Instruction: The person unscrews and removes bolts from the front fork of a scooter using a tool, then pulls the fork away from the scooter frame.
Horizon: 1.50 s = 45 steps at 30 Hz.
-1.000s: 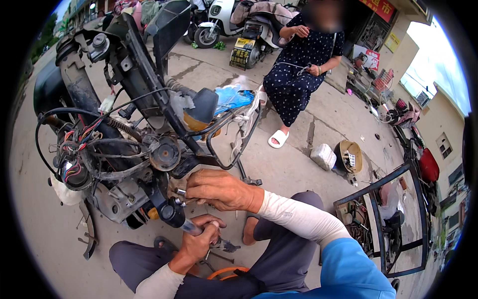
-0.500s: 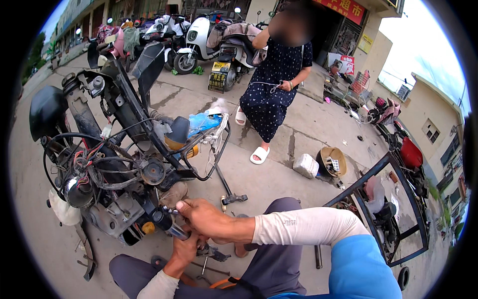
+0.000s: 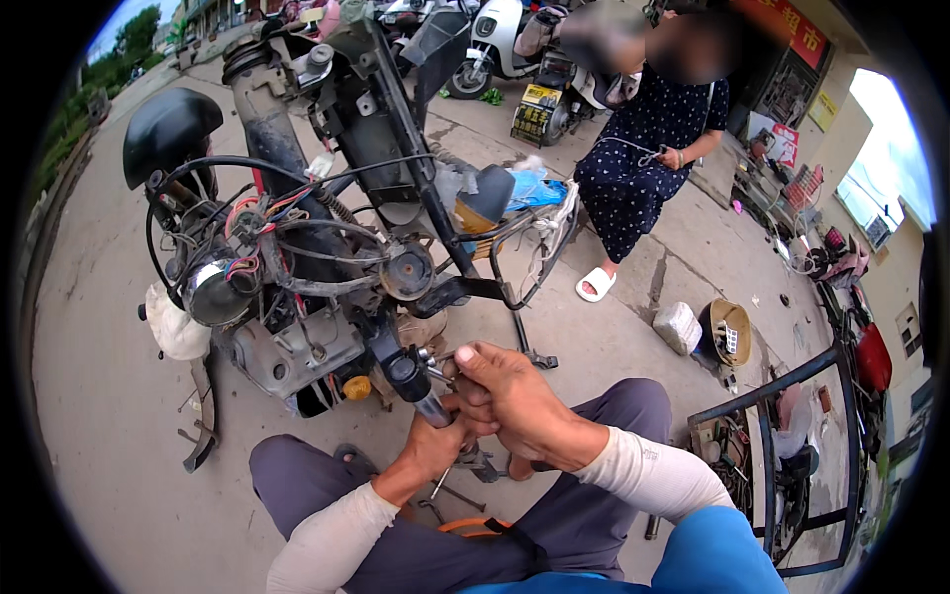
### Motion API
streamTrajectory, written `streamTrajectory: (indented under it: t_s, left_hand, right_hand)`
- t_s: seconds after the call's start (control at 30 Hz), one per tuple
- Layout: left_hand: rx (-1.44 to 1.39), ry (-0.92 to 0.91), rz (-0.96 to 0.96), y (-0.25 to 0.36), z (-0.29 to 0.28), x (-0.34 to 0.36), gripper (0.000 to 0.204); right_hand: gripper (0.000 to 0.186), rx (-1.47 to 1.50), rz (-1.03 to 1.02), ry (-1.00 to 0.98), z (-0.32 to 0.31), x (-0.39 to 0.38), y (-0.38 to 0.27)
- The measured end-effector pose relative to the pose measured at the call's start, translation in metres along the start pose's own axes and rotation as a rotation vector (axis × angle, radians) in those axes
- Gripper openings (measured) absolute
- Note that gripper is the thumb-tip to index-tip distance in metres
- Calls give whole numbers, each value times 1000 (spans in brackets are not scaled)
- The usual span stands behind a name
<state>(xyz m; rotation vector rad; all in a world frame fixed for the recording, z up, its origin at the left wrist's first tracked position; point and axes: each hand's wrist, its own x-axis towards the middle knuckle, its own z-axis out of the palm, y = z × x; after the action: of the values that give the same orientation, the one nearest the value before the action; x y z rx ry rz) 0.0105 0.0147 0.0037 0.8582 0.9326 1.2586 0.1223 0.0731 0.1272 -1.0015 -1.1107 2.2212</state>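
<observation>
A stripped scooter frame with exposed wiring lies in front of me. From it a fork tube, silver with a black clamp, points toward my lap. My left hand is closed around the silver tube's near end. Just right of it, my right hand is closed, thumb on top, beside small shiny bolt-like parts at the clamp. What its fingers pinch is hidden. The hands touch each other. An orange round reflector sits left of the clamp.
Another person in a dark dotted dress is beyond the frame, a cord in one hand. A helmet-like bowl and white block are at right, near a black metal frame. A curved metal strip lies left.
My view has turned, so the scene sits further right. My hands stay at the tube and clamp; the right hand has tipped, with its forearm now lower.
</observation>
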Motion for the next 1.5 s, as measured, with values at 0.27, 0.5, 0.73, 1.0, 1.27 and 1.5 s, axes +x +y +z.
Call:
streamTrajectory:
  t_s: [0.27,0.5,0.73,1.0,1.27,1.5]
  left_hand:
    - [-35,60,-9,11,3,-12,16]
    - [-28,32,-49,8,2,-5,14]
    - [-57,37,-51,10,1,-7,13]
    - [-6,5,-91,15,3,-8,18]
    - [23,2,-81,17,5,-7,20]
    - [65,-1,-32,15,4,-7,21]
  right_hand:
    - [30,-22,-135,40,3,5,14]
    - [31,-310,-461,35,-19,18,25]
    - [23,-634,-824,-57,-30,38,35]
    - [22,-1080,-1274,-285,-50,65,-1]
    - [28,-1279,-1369,-488,-53,78,-23]
    - [23,-1185,-1310,-440,-52,92,-7]
